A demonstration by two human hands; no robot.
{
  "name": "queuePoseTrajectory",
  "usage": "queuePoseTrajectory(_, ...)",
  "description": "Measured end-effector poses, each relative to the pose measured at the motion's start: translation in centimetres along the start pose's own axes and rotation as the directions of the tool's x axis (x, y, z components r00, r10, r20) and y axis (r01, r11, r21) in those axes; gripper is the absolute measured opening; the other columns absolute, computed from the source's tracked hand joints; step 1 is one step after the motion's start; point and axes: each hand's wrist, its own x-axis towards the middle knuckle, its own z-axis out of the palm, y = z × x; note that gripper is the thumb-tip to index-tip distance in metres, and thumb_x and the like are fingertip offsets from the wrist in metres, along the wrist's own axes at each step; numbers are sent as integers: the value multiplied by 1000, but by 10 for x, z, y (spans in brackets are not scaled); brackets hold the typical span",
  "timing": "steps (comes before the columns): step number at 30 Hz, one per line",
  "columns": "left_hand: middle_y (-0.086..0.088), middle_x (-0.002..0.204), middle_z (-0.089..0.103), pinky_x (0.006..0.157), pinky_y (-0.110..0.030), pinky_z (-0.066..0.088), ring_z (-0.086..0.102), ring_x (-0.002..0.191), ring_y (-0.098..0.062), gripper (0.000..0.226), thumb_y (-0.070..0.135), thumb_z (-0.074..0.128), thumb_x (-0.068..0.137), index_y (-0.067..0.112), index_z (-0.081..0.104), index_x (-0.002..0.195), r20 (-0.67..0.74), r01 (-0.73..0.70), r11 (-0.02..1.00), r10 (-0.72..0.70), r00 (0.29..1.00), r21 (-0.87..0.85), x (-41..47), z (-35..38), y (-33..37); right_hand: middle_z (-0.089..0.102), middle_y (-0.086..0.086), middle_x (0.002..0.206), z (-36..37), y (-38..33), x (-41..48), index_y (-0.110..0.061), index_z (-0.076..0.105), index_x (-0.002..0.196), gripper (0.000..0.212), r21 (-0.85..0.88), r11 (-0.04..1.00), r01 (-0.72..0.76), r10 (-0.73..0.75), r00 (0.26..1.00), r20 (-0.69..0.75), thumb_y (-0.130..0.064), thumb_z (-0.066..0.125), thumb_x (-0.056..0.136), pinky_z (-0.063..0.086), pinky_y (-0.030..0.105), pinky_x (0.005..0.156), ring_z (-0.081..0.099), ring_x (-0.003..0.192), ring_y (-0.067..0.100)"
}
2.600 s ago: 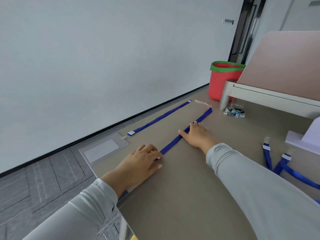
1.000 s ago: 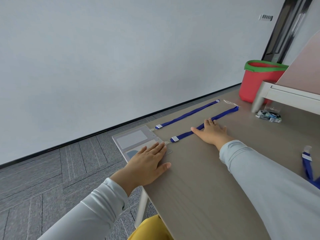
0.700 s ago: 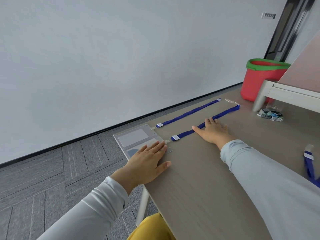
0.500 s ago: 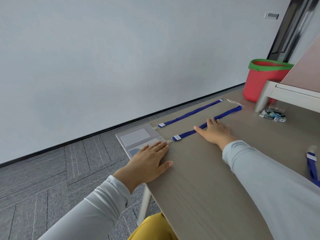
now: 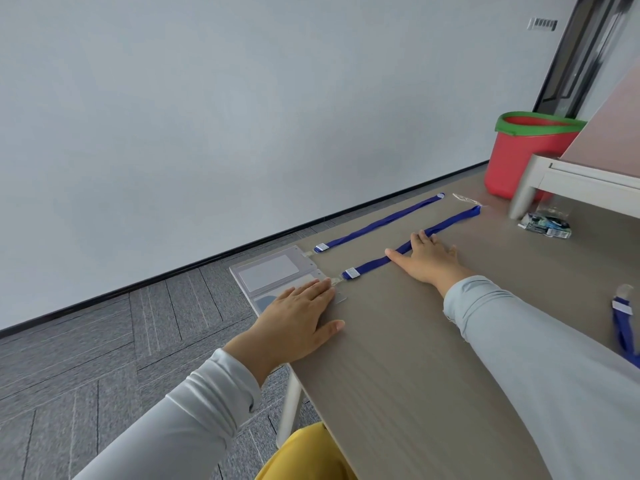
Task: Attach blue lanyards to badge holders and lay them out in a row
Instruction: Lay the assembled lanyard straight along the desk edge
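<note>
Two blue lanyards lie stretched out side by side on the brown table (image 5: pixel 433 358). The far lanyard (image 5: pixel 377 225) is clipped to a clear badge holder (image 5: pixel 268 268) that overhangs the table's left edge. The near lanyard (image 5: pixel 450 221) is clipped to a second badge holder (image 5: pixel 266 299), mostly hidden under my left hand (image 5: pixel 298 320), which lies flat on it with fingers extended. My right hand (image 5: pixel 427 259) presses flat on the near lanyard's strap, fingers spread. Neither hand grips anything.
A red bucket with a green rim (image 5: pixel 526 154) stands at the far end beside a white desk frame (image 5: pixel 571 181). A small plastic packet (image 5: pixel 545 225) lies near it. Another blue lanyard (image 5: pixel 623 327) lies at the right edge. Grey carpet floor (image 5: pixel 104 358) is on the left.
Over the last 2.6 s the view shifted left and my left hand slid back, uncovering the clip of the near lanyard. In the last second both hands stay nearly still.
</note>
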Motion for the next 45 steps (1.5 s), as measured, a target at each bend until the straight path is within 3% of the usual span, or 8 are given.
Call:
queuePoseTrajectory(6, 8, 154, 21, 114, -33, 18, 15, 141, -11, 67, 58, 32, 91, 23, 22, 146, -67, -29, 1000, 29, 997, -4, 18, -18, 1, 2, 5, 159, -7, 7, 7, -14, 7, 149, 86, 56, 998, 19, -17, 999, -38, -69, 28, 86, 14, 51, 115, 4, 146, 26)
queuePoseTrajectory(19, 4, 136, 47, 105, -33, 37, 41, 125, -16, 36, 21, 38, 98, 21, 48, 132, 13, -220, 971, 220, 975, 96, 129, -30, 31, 7, 9, 158, -11, 38, 45, -8, 11, 148, 83, 34, 999, -36, 37, 999, -5, -64, 27, 89, 14, 46, 116, 9, 146, 24)
queuePoseTrajectory(31, 7, 139, 45, 107, -29, 34, 38, 127, -13, 37, 14, 39, 98, 23, 50, 132, -1, -221, 974, 221, 975, 50, 135, -23, 20, 8, 8, 158, -10, 37, 48, -10, 11, 148, 81, 22, 1000, -5, 6, 1000, -31, -64, 27, 90, 14, 46, 116, 10, 146, 23)
queuePoseTrajectory(37, 8, 135, 48, 104, -30, 36, 41, 124, -13, 36, 18, 37, 98, 23, 51, 130, -37, -223, 973, 225, 974, 55, 132, -26, 20, 2, 7, 159, -13, 41, 41, -11, 10, 149, 75, 125, 992, 11, -4, 999, -54, -56, 31, 93, 14, 45, 117, 8, 146, 23)
queuePoseTrajectory(41, 6, 129, 54, 100, -34, 41, 48, 118, -14, 34, 23, 42, 96, 23, 53, 128, -95, -230, 971, 235, 967, 64, 128, -33, 26, 13, 8, 158, -22, 52, 20, -10, 18, 147, 68, 217, 976, 32, -4, 992, -130, -48, 38, 95, 18, 42, 118, 15, 145, 25)
queuePoseTrajectory(45, 5, 125, 54, 98, -34, 43, 48, 116, -15, 32, 28, 45, 94, 22, 53, 125, -160, -241, 967, 251, 955, 81, 120, -39, 44, 41, 13, 143, -37, 70, -16, -9, 35, 140, 56, 247, 968, 54, 7, 971, -238, -36, 48, 93, 33, 41, 108, 36, 132, 30)
